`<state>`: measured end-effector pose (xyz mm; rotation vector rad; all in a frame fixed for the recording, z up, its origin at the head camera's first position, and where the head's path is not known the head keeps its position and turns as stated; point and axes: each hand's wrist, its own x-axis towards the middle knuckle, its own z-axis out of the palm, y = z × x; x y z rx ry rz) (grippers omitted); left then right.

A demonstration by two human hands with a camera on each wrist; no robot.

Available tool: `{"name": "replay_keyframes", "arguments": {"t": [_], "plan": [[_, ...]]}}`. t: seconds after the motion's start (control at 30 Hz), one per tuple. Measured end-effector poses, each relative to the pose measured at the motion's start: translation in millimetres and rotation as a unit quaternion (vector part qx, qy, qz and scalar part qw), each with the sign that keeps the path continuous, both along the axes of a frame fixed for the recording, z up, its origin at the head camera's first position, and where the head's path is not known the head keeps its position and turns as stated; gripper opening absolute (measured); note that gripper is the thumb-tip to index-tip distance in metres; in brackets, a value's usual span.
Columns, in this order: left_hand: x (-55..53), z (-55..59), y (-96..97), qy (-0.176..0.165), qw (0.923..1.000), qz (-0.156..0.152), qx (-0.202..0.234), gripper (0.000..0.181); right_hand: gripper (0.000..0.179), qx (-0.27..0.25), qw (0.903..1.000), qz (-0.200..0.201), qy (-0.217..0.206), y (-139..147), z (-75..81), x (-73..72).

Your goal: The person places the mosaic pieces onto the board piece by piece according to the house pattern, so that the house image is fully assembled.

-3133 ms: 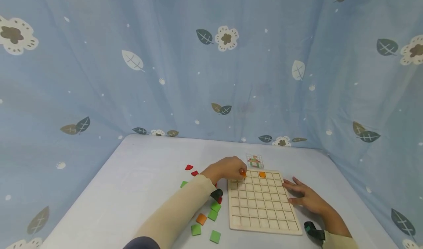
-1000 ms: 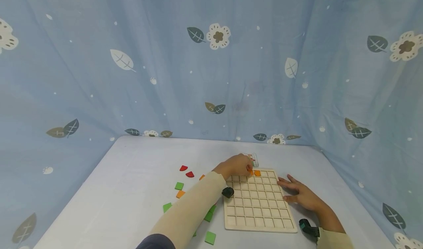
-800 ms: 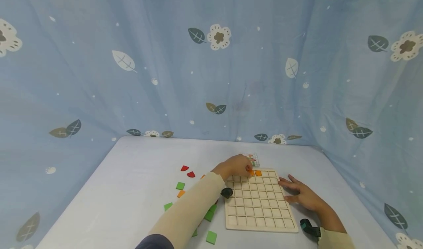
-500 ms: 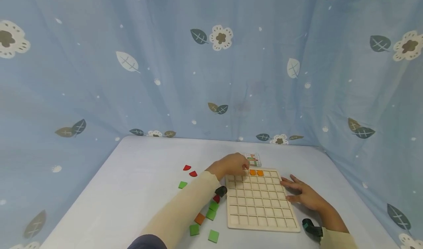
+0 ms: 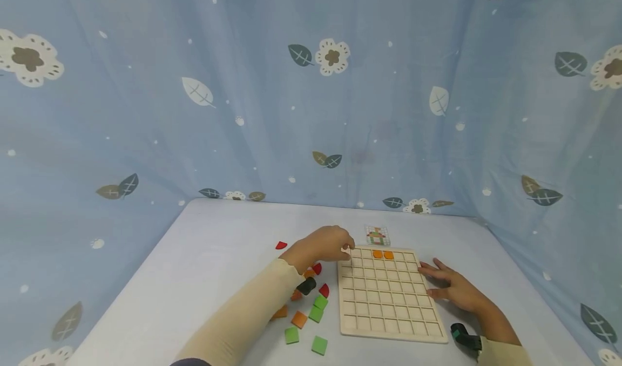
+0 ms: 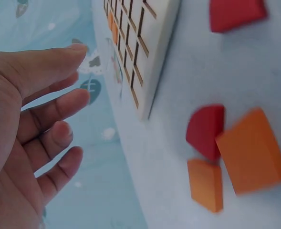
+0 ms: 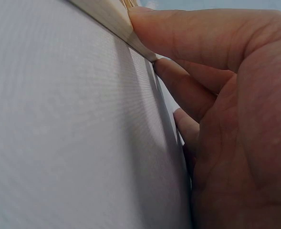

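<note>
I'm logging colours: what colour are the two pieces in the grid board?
Both pieces are orange, clearest in the head view.

the curtain (image 5: 272, 112) is flowered blue, the board (image 5: 384, 296) gridded beige, tiles (image 5: 319, 345) green, red, orange.

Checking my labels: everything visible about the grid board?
The grid board is a pale, wood-looking panel with a plain rim and thin lines dividing it into square cells. It lies flat on the white table, with two orange tiles side by side in its far row. The person's right grip touches its right edge; the left grip is by its far left corner, contact unclear.
</note>
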<state>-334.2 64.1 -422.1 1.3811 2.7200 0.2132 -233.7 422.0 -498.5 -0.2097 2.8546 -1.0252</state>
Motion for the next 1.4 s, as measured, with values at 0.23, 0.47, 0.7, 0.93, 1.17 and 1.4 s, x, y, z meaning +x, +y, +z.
{"name": "replay_keyframes", "arguments": {"t": [0.23, 0.47, 0.7, 0.93, 1.17, 1.4], "plan": [[5.6, 2.5, -24.3, 0.015, 0.9999, 0.000, -0.001, 0.027, 0.073, -0.022, 0.9997, 0.000, -0.006, 5.9, -0.2, 2.8], [0.9, -10.7, -44.2, 0.018, 0.9992, 0.028, -0.020, 0.027, 0.072, -0.016, 0.9998, 0.005, -0.005, 6.3, -1.3, 2.8], [-0.6, -23.9, -63.9, -0.004, 0.9990, 0.038, -0.023, 0.022, 0.073, -0.006, 0.9999, -0.006, -0.008, 6.0, -4.9, 2.4], [-0.9, -28.7, -73.1, -0.020, 0.9982, 0.049, -0.030, 0.023, 0.072, -0.019, 0.9997, -0.004, -0.010, 1.6, -1.3, 4.2], [-3.5, -27.0, -77.0, -0.036, 0.9959, 0.073, -0.041, 0.027, 0.071, -0.014, 0.9999, -0.001, -0.002, -1.0, 0.4, 1.5], [-9.6, -26.3, -79.1, -0.023, 0.9977, 0.048, -0.042, 0.023, 0.071, -0.020, 0.9998, 0.004, 0.000, 0.1, 0.3, 0.6]]}}
